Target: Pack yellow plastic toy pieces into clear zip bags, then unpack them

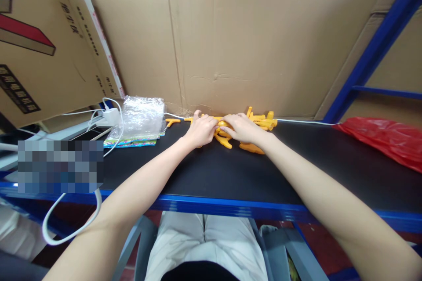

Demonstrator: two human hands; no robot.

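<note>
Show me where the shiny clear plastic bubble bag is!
In the head view, the clear plastic bubble bag lies on the black tabletop, left of the left hand, beside the white charger plug.

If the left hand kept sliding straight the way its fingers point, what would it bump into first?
Probably the pile of yellow plastic pieces, which its fingertips seem to touch. The left hand points forward and a little right. Behind the pile stands the cardboard wall. Depth is hard to judge.

The person wears cream trousers (204,241) and a black top (198,273).
</note>
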